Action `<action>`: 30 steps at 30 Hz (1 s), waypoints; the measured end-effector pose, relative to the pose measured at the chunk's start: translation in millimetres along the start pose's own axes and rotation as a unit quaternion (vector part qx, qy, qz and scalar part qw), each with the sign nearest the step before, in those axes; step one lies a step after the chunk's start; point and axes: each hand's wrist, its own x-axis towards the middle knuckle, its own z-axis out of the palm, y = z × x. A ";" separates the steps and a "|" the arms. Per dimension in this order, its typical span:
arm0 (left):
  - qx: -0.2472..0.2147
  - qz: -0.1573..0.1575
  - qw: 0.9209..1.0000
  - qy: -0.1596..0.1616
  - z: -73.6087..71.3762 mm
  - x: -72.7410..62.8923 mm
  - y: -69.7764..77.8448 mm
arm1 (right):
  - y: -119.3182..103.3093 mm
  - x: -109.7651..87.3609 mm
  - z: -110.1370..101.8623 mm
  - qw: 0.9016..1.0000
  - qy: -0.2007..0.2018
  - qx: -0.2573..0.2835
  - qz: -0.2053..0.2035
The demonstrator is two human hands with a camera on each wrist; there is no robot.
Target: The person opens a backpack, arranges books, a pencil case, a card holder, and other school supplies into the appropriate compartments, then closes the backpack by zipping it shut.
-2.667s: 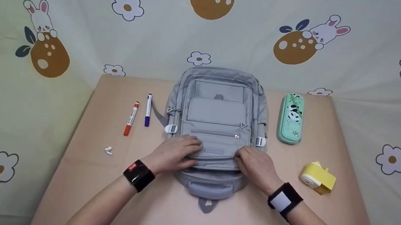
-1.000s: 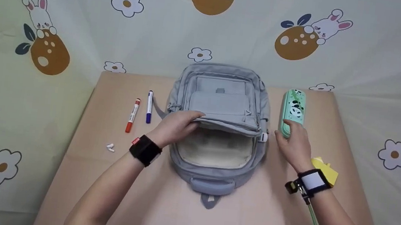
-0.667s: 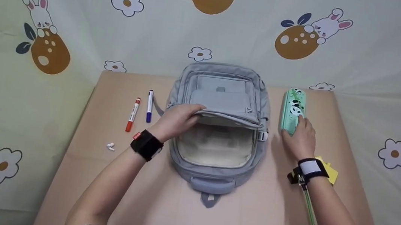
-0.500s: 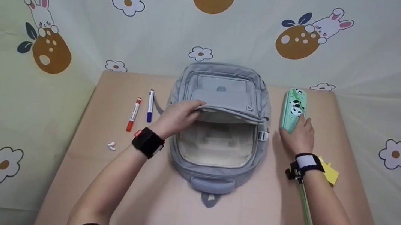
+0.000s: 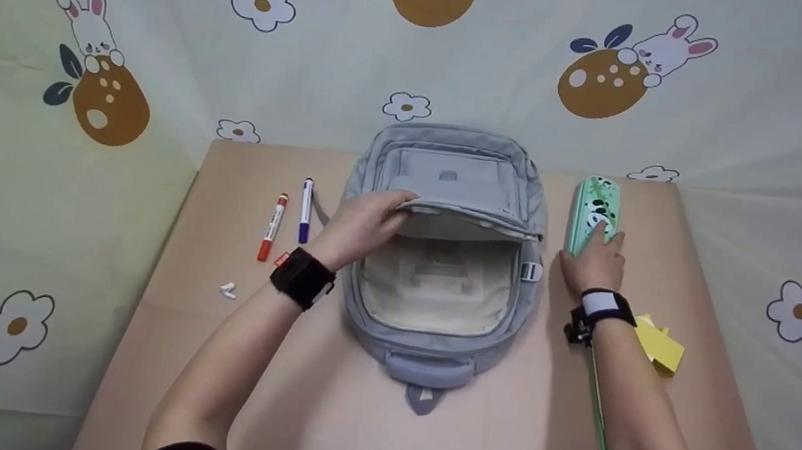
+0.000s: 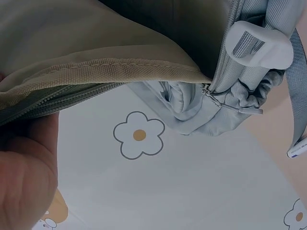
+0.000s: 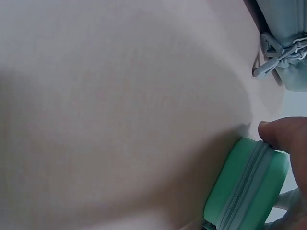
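A grey backpack (image 5: 430, 364) lies in the middle of the table, its main compartment unzipped and showing a pale lining. My left hand (image 5: 363, 228) grips the edge of the front flap (image 5: 473, 218) and holds it raised; the left wrist view shows the fingers behind the flap's zip edge (image 6: 105, 72). Off to the right, my right hand (image 5: 597, 262) holds the near end of a green panda pencil case (image 5: 588, 208). Its thumb presses the case near the zip (image 7: 244, 187) in the right wrist view. Whether the case touches the table cannot be told.
Left of the backpack lie a red marker (image 5: 272, 229), a blue marker (image 5: 306, 210) and a small white object (image 5: 228, 290). A yellow camera-like object (image 5: 659, 347) sits beside the right forearm. A patterned sheet (image 5: 312, 79) hangs behind the table (image 5: 466, 444).
The backpack has been opened and my left hand has lifted the flap higher. My right hand has gone from the backpack to the pencil case and taken hold of it.
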 end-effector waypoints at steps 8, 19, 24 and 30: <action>0.000 -0.008 1.000 -0.007 0.9 2.3 1.0 | -0.5 -10.6 -7.9 0.999 0.031 0.012 -0.022; -0.006 0.011 1.000 0.017 -2.3 5.4 0.8 | -0.5 -102.8 -69.8 0.993 0.006 -0.016 -0.118; -0.016 0.006 1.000 0.025 -4.2 4.4 0.7 | -2.7 -161.4 -94.2 0.986 -0.025 -0.051 -0.157; -0.011 0.003 0.999 0.037 -4.9 6.0 1.3 | -21.6 -212.9 -111.9 0.970 -0.091 -0.067 -0.216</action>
